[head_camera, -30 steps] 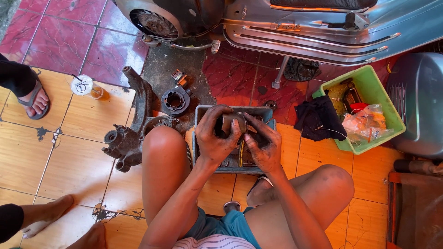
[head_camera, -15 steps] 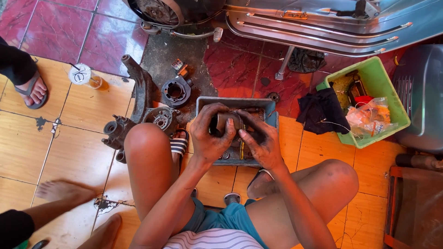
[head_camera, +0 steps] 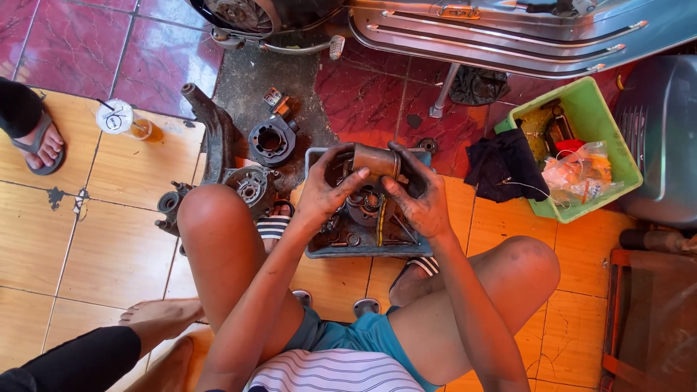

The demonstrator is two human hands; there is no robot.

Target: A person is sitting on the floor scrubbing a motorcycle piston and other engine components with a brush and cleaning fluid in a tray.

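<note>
Over tray's (head_camera: 316, 250) far edge: both greasy hands, left (head_camera: 324, 190) and right (head_camera: 419, 199), gripping brown metal cylinder (head_camera: 376, 162), fingers wrapping around it. Oily grip risking slipping, dropping onto parts below.

Bare arms and legs, no sleeves at all, just teal shorts (head_camera: 363, 334) and a white top with dark stripes (head_camera: 334, 372) down at 6 o'clock. Striped slide sandals (head_camera: 274, 226) on both feet. Left hand (head_camera: 328, 190) and right hand (head_camera: 420, 199) are smeared with black grease, no gloves.

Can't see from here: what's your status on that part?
Both hands, left hand and right hand, hold metal cylinder. Above grey parts tray. Nothing in the way.
</note>
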